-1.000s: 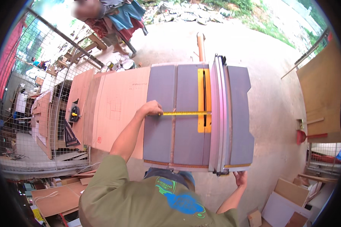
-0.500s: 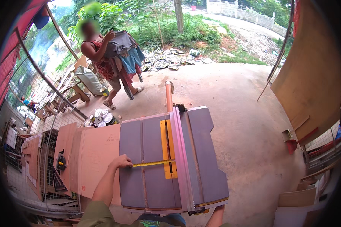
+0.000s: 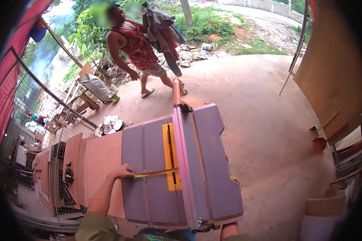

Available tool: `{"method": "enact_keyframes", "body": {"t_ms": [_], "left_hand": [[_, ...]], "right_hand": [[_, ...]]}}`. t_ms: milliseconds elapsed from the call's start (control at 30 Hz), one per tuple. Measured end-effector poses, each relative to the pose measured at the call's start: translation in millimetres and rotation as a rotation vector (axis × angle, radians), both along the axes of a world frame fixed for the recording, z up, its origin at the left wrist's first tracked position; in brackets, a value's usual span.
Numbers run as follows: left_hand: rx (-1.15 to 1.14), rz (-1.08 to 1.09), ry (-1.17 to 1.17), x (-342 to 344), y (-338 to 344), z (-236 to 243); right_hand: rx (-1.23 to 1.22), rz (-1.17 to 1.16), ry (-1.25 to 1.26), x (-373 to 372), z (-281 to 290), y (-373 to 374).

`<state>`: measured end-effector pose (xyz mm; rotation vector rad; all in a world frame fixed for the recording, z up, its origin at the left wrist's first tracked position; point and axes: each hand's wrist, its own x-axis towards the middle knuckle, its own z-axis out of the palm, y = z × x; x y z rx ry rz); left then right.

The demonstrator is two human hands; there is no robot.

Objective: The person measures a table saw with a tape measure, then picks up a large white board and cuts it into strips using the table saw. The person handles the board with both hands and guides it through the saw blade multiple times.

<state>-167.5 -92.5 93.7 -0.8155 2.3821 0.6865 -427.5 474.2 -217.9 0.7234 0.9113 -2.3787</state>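
Yellow tape measure (image 3: pixel 155 173) stretched across grey table saw (image 3: pixel 181 168).

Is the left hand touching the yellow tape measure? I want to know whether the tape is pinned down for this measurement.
Touching. In the head view the left hand presses its fingertips on the near end of the yellow tape measure, which lies flat across the grey saw table.

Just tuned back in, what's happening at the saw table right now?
The person stands at a grey table saw. Their left hand presses one end of a yellow tape measure near the table's left edge, the tape stretched across to the yellow insert beside the rip fence. The right hand is out of view; only that forearm shows at the front edge. A wooden board lies left of the saw. Another person walks past behind.
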Motion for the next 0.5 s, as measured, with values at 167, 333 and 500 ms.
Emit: {"method": "enact_keyframes", "body": {"t_ms": [167, 333, 500], "left_hand": [[0.039, 0.012, -0.031, -4.9, 6.2, 3.2], [0.005, 0.011, 0.106, -0.7, 16.3, 1.3], [0.029, 0.112, 0.265, 22.7, 37.9, 8.5]], "right_hand": [[0.108, 0.118, -0.044, 21.3, 4.5, 15.7], [0.364, 0.359, -0.087, 53.4, 17.3, 28.8], [0.602, 0.713, -0.059, 86.8, 39.4, 23.3]]}}
